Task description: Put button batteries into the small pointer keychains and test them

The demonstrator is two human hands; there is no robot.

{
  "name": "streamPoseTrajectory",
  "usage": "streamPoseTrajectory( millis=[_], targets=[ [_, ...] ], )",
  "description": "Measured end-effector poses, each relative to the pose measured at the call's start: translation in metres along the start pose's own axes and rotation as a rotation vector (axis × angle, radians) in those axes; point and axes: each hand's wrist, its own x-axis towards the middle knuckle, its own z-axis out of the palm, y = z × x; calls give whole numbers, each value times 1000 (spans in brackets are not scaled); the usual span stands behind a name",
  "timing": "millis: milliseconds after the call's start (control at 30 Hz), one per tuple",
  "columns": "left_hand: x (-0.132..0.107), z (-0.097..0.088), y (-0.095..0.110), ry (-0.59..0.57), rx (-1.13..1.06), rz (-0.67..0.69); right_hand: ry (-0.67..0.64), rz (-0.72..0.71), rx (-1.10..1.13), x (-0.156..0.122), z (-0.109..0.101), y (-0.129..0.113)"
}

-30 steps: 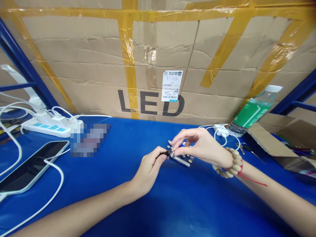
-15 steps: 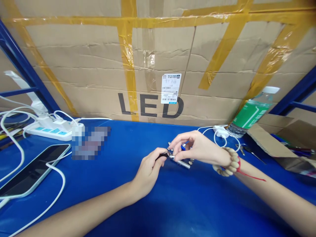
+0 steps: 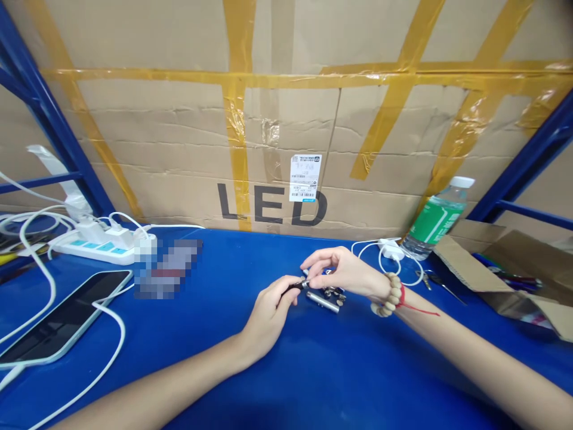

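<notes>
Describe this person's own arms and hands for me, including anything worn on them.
The left hand and right hand are ungloved, and no sleeves show on the forearms. The right wrist wears a bracelet of round, pale beige beads beside a thin red cord with a loose trailing end. Nothing shows on the left wrist.

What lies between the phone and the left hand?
In the head view, a white cable lies nearer the phone, then blue tabletop to the left hand; a pixelated patch sits farther back.
</notes>
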Motion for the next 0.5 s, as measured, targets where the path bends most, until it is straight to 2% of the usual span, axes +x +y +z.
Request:
streamPoseTrajectory(
  millis=[167,333,500],
  targets=[
    [-2,1,1,-2,-24,3,2,18,-97,0,-3,3],
    [-5,3,4,-45,-19,20,-147,76,-189,-8,-6,-2],
    [-8,4,5,-88,14,85,-251,66,-225,-14,-5,-12]
  ],
)
